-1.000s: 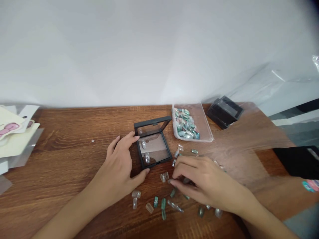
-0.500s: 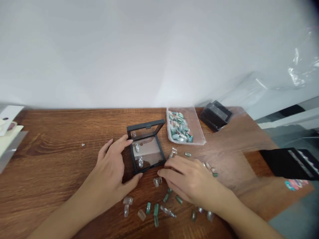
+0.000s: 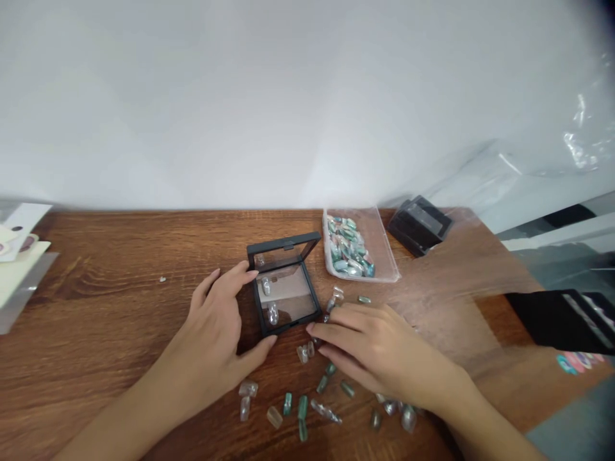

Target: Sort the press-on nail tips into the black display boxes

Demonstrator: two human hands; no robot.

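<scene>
A small black display box (image 3: 287, 296) stands open on the wooden table (image 3: 120, 320), with two pale press-on nails inside. My left hand (image 3: 221, 326) cups the box's left side, fingers at its back corner and thumb at its front corner. My right hand (image 3: 372, 349) lies palm down just right of the box, fingers together over the loose nails (image 3: 300, 400), fingertips by the box's front right corner. Whether it pinches one is hidden.
A clear tray (image 3: 379, 253) of green and silver nails sits behind the right hand. A shut black box (image 3: 419, 225) lies further right. Paper cards (image 3: 19, 256) lie at the left edge, a black nail card (image 3: 562, 319) at the right edge.
My right hand slid left across the loose nails toward the box's front right corner. My left hand kept its hold on the box.
</scene>
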